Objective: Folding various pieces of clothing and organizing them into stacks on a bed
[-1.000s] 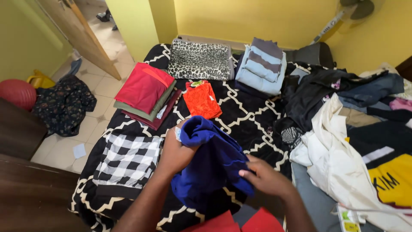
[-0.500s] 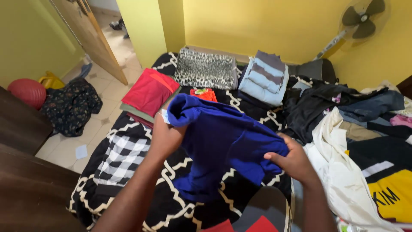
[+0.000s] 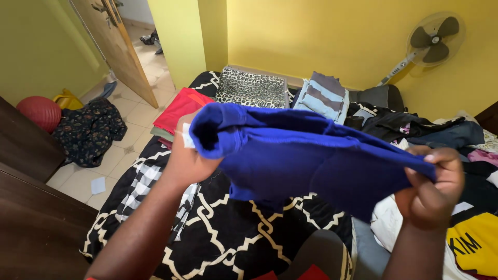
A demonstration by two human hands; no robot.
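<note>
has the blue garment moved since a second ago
Yes. The blue garment has been lifted off the black patterned bedspread and stretched between the left hand and right hand, now hiding the orange piece.

I see a royal blue garment (image 3: pixel 311 161) with a small white tag at its edge. Bedcover (image 3: pixel 233 233) is black with a white lattice pattern. Red fold (image 3: pixel 181 106), leopard-print fold (image 3: pixel 251 88), grey and pale blue stack (image 3: pixel 324 96), black-and-white checked cloth (image 3: pixel 142 186). Yellow shirt (image 3: pixel 474 249) with black letters. Walls (image 3: pixel 321 36) yellow. Red ball (image 3: pixel 39 111); dark floral cloth (image 3: pixel 88 129) on pale tiles.
</note>
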